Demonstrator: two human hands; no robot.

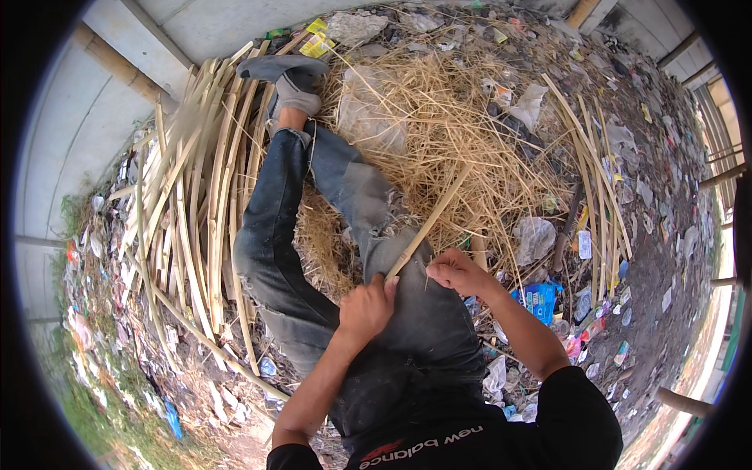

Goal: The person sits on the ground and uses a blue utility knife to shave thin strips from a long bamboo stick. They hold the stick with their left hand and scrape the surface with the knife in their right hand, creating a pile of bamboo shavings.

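1. The person sits on the ground with legs crossed. A thin bamboo strip (427, 223) lies across the right knee and points up into the pile of dry shavings (439, 133).
2. The left hand (365, 307) has its fingers wrapped tight on the near end of the strip.
3. The right hand (457, 272) is just beside it, fingers curled shut. I cannot tell what they pinch; it may be a small blade or a thin peel.
4. The strip's edges may be sharp. If the left hand slides along it, it could get cut or get a splinter.
5. If there is a blade and it slips, it could hit the knee.
6. The strip is thin, so bending it hard could snap it.
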